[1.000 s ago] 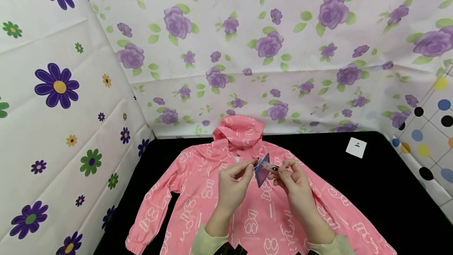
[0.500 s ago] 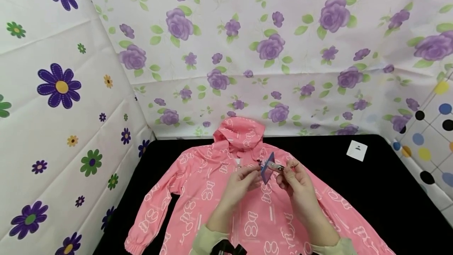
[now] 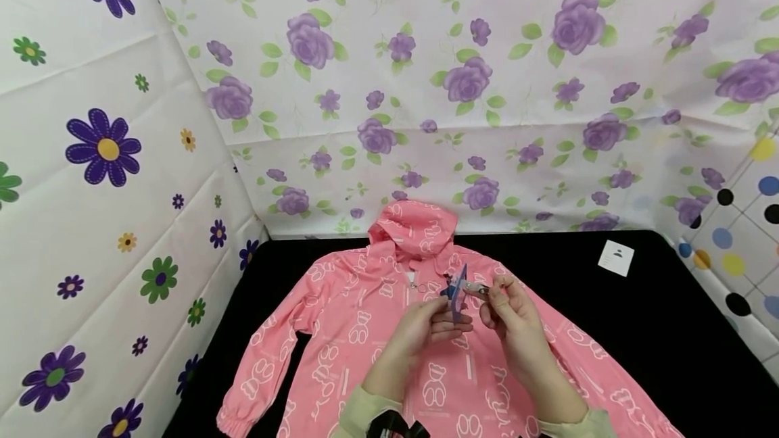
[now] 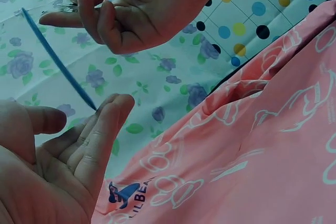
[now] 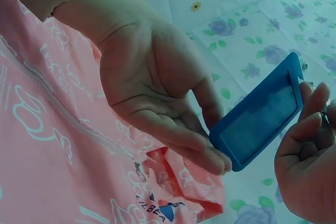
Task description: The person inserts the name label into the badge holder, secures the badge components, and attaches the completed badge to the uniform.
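Over a pink jacket, the right hand pinches a blue rectangular cardholder's clip; the straight-fingered left hand seemingly steadies it.

The left forearm and the right forearm are extended forward and angled inward. The left hand is held with the palm turned toward the right hand; its fingers are kept nearly straight and close together, the thumb set apart. The right hand's fingers are curled in a pinching grip. The two hands are held near each other, apart.
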Demonstrator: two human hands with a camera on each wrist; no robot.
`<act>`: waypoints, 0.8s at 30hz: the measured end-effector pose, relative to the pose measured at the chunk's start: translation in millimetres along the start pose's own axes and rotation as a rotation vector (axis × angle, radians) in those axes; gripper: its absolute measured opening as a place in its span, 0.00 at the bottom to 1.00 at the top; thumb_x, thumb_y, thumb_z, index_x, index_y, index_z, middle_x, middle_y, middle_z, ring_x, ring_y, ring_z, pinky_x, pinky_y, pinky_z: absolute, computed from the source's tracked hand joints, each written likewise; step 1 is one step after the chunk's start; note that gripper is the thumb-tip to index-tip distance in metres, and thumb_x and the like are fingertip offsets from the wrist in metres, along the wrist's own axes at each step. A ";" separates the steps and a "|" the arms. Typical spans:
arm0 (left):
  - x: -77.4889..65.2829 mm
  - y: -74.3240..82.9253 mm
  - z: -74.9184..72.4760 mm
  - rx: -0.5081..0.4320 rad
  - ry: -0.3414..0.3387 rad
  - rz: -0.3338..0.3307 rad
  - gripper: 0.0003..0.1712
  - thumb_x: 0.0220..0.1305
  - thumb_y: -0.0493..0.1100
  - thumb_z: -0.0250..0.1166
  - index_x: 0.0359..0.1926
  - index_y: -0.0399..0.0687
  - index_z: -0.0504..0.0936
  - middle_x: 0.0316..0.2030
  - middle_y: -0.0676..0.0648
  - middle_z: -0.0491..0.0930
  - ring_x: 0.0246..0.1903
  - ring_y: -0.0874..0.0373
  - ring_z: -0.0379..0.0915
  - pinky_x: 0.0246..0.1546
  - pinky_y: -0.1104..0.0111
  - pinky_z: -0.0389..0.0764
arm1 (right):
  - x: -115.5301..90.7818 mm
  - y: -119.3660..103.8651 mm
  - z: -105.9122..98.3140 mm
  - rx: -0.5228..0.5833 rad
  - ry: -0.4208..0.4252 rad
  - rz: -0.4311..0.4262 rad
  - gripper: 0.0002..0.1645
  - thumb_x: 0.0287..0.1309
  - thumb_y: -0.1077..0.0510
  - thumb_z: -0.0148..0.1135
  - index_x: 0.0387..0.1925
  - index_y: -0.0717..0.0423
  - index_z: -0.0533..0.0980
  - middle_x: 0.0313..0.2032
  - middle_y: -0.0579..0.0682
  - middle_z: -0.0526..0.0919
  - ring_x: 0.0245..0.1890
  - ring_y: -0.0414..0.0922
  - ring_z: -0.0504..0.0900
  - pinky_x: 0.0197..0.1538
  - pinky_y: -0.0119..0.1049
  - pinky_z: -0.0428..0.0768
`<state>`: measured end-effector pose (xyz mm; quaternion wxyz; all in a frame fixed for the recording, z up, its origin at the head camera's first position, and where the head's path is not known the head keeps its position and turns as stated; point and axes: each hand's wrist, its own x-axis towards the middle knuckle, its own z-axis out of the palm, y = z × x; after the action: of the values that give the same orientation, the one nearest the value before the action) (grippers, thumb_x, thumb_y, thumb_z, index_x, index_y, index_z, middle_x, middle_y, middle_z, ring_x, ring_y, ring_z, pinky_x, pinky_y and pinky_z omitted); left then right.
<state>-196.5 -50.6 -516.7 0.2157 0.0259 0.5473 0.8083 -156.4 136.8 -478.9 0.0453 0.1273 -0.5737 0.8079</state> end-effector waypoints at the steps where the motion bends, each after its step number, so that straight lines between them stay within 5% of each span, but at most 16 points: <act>1: 0.2 0.8 -0.8 -0.006 0.000 -0.002 0.24 0.83 0.44 0.53 0.56 0.22 0.80 0.45 0.26 0.87 0.46 0.44 0.90 0.53 0.57 0.88 | 0.1 -0.5 0.2 0.000 0.006 -0.001 0.04 0.87 0.55 0.44 0.48 0.47 0.65 0.48 0.42 0.91 0.27 0.34 0.70 0.35 0.29 0.69; 6: 0.3 3.4 -3.3 -0.010 0.011 0.008 0.22 0.81 0.44 0.58 0.54 0.23 0.82 0.43 0.29 0.88 0.44 0.47 0.91 0.52 0.59 0.89 | 0.9 -2.5 1.0 -0.003 0.054 0.007 0.04 0.86 0.56 0.47 0.47 0.47 0.68 0.43 0.41 0.91 0.27 0.34 0.71 0.34 0.29 0.70; 14: 0.4 1.4 -9.0 -0.016 0.062 0.072 0.17 0.77 0.40 0.65 0.57 0.28 0.84 0.38 0.44 0.89 0.38 0.53 0.90 0.50 0.61 0.90 | 0.8 -6.6 -3.8 0.054 0.251 0.024 0.06 0.81 0.61 0.58 0.42 0.58 0.74 0.32 0.41 0.86 0.32 0.35 0.77 0.37 0.26 0.78; 19: 1.2 8.6 -15.5 -0.051 0.081 0.105 0.19 0.78 0.38 0.64 0.63 0.31 0.78 0.40 0.47 0.88 0.37 0.56 0.90 0.47 0.67 0.89 | 5.0 -10.2 -10.3 0.070 0.272 0.006 0.06 0.81 0.60 0.58 0.42 0.57 0.76 0.33 0.42 0.86 0.33 0.36 0.77 0.38 0.26 0.78; 24: 1.3 13.7 -17.7 -0.093 0.089 0.128 0.10 0.78 0.36 0.63 0.54 0.36 0.81 0.36 0.50 0.87 0.35 0.60 0.89 0.43 0.70 0.89 | 7.5 -12.1 -14.9 0.098 0.279 -0.002 0.07 0.81 0.59 0.58 0.42 0.55 0.77 0.33 0.43 0.85 0.33 0.36 0.77 0.37 0.25 0.78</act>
<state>-207.0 -69.7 -511.8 0.1398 0.0149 0.5156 0.8452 -163.4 154.4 -470.5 0.1190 0.0165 -0.5216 0.8447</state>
